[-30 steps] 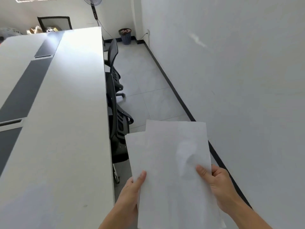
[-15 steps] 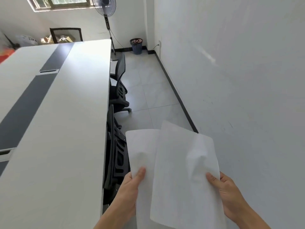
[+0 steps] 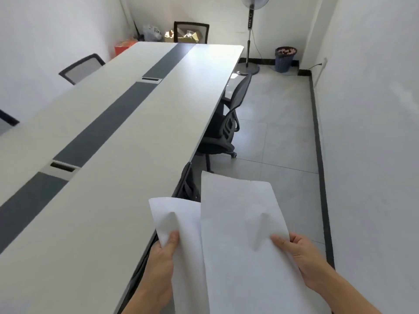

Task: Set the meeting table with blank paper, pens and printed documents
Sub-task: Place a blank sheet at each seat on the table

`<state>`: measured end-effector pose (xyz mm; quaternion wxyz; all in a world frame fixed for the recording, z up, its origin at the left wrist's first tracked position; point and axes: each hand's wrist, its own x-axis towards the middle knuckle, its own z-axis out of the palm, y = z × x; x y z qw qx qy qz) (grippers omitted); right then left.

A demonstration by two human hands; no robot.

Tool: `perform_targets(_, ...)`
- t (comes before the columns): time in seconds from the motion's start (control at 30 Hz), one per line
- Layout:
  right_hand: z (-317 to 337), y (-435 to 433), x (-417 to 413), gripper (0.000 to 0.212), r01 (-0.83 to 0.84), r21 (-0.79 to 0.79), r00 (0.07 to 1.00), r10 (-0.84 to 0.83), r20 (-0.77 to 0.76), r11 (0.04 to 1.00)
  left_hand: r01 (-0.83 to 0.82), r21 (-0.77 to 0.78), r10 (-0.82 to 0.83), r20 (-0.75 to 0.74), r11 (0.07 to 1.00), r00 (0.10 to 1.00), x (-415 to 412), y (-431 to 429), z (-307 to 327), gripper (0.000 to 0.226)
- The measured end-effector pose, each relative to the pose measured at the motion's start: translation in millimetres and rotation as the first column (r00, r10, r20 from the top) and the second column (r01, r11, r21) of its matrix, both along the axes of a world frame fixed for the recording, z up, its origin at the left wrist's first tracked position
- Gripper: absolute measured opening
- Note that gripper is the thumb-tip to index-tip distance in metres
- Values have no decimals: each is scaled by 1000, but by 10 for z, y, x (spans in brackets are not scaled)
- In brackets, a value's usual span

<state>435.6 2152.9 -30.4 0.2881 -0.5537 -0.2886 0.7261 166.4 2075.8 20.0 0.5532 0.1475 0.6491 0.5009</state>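
The left hand (image 3: 159, 266) pinches the left sheet (image 3: 179, 214) at its side edge, thumb on top. The right hand (image 3: 303, 259) pinches the right sheet (image 3: 238, 223) likewise. Both are held in the air just beside the table's (image 3: 136, 177) right edge. The paper is light and floppy, possibly several leaves, so pinch the edges gently.

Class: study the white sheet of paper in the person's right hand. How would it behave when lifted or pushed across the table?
Probably floppy: the white sheet of paper creases upward where the right hand pinches its edge. Likely very light, since a one-edge pinch carries it. On the smooth white meeting table it would probably slide easily.
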Motion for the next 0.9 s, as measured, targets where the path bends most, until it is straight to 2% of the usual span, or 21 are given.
perform_targets(0.07,-9,330,-114,23,-90,-11,996,90,22,996,-135,-28,136,3,990,991,-60,2,10,29)
perform_targets(0.13,-30,603,-302,26,-181,-19,983,182,28,983,-250,-52,251,19,967,968,-165,-18,16,29)
perform_targets(0.27,-40,1071,-788,22,-335,-19,941,336,52,942,-408,-75,411,25,910,911,-401,19,33,27)
perform_targets(0.4,16,1429,-1377,21,-446,16,890,442,112,895,-503,-52,505,34,863,863,-752,93,81,25)
perform_targets(0.6,124,2062,-2347,9,-524,140,843,488,228,840,-598,27,597,17,801,802,-1470,231,151,24)
perform_targets(0.73,81,2416,-2943,22,-657,156,733,576,361,738,-660,-4,660,29,751,751,-1784,206,63,26)
perform_targets(0.9,-212,2874,-3613,22,-780,149,590,636,497,608,-753,-75,755,2,654,655,-1890,187,-63,25)
